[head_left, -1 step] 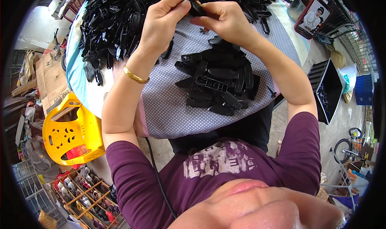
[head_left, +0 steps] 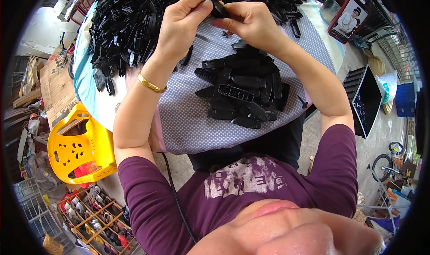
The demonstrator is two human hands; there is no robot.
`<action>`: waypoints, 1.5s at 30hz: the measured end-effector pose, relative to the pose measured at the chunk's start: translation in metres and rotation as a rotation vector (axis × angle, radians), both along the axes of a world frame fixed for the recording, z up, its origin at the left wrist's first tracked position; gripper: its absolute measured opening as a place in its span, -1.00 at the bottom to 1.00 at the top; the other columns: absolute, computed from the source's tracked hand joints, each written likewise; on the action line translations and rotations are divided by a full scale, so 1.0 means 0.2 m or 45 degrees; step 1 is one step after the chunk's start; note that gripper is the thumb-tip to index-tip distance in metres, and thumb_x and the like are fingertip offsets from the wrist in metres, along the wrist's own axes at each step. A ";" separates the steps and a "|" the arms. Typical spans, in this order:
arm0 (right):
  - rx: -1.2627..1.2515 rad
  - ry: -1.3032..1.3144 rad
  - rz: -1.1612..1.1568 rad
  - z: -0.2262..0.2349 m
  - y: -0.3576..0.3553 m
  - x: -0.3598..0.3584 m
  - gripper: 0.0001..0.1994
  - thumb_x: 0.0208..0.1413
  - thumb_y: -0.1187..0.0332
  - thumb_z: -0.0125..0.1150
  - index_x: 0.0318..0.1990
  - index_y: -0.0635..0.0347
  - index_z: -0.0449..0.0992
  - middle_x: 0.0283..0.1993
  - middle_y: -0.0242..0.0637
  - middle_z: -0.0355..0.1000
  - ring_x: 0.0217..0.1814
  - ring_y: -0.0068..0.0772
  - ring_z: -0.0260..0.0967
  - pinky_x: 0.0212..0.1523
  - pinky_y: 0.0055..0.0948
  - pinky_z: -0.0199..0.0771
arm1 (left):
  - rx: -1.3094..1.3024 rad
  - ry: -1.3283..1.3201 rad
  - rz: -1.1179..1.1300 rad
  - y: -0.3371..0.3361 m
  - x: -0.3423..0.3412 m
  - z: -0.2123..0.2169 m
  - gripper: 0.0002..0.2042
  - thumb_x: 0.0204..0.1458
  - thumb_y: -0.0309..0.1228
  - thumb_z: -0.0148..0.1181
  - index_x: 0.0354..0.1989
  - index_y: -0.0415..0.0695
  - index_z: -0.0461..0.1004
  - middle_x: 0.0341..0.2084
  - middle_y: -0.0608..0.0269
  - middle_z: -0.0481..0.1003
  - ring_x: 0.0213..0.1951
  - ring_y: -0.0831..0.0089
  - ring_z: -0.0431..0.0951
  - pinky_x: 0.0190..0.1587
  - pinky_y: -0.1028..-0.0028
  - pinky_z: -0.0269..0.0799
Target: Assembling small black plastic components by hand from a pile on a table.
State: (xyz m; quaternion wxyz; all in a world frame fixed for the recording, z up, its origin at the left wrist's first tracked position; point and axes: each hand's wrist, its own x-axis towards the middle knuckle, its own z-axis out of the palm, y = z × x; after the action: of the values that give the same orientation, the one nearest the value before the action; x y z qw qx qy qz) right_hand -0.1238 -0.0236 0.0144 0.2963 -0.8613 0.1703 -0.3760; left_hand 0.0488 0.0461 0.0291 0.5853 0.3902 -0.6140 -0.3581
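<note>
Both hands meet over the far part of the table, gripping one small black plastic part [head_left: 218,9] between them. My left hand [head_left: 181,26] pinches its left side, thumb on top; a tan cover wraps one fingertip. My right hand [head_left: 257,24] pinches the other side between thumb and fingers. The fingers hide much of the part, so its exact kind cannot be made out. Nearer to me lies a small pile of similar long black plastic parts [head_left: 242,87]. Beyond my hands spreads a large heap of loose black plastic parts [head_left: 130,26].
A dotted grey cloth [head_left: 188,134] covers the table's near side. At the far right stands a phone [head_left: 349,20] with a lit screen. A yellow plastic chair [head_left: 83,147] is at left, a black crate [head_left: 365,102] at right. A black cable [head_left: 172,188] runs down beside my left arm.
</note>
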 end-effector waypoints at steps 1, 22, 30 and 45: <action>0.001 -0.001 0.000 0.00 0.00 0.00 -0.71 -0.03 0.30 0.30 -0.20 0.32 0.52 -0.53 -0.37 0.46 -0.52 -0.63 0.39 -0.46 -0.64 0.42 | 0.001 -0.001 0.000 -0.01 0.01 0.00 -0.74 0.16 -0.48 -0.04 -0.01 -0.27 0.42 -0.14 0.21 0.47 -0.10 0.54 0.42 0.05 0.58 0.27; -0.548 0.657 -0.106 0.01 -0.24 -0.14 -0.69 -0.26 0.47 0.32 -0.25 0.15 0.45 -0.27 -0.26 0.42 -0.17 -0.24 0.36 -0.13 -0.34 0.39 | -0.108 -1.097 0.462 -0.15 -0.09 -0.08 -0.72 -0.11 -0.34 0.27 -0.22 -0.19 0.51 -0.41 0.10 0.49 -0.36 0.25 0.52 -0.29 0.40 0.43; -0.594 0.681 -0.090 -0.01 -0.25 -0.13 -0.77 -0.14 0.42 0.27 -0.24 0.18 0.53 -0.46 -0.19 0.46 -0.47 -0.26 0.42 -0.40 -0.49 0.41 | -0.185 -1.559 0.659 -0.21 -0.15 -0.14 -0.67 -0.18 -0.53 0.18 -0.17 -0.24 0.34 -0.38 -0.07 0.47 -0.31 0.03 0.51 -0.25 0.28 0.46; 1.241 -0.346 0.189 0.09 -0.14 -0.07 -0.76 0.07 0.36 0.18 -0.14 0.30 0.48 -0.37 -0.33 0.49 -0.44 -0.56 0.44 -0.38 -0.57 0.50 | 0.220 0.078 0.187 -0.10 -0.13 -0.05 -0.70 0.02 -0.57 0.14 -0.03 -0.30 0.39 -0.31 0.19 0.49 -0.31 0.50 0.53 -0.14 0.54 0.51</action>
State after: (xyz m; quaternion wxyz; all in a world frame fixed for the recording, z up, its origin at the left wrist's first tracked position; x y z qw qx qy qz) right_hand -0.1368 -0.0512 0.0322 0.7090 -0.5760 0.2243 -0.3395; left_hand 0.0228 0.0266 0.0198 0.5925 0.4719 -0.5324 -0.3778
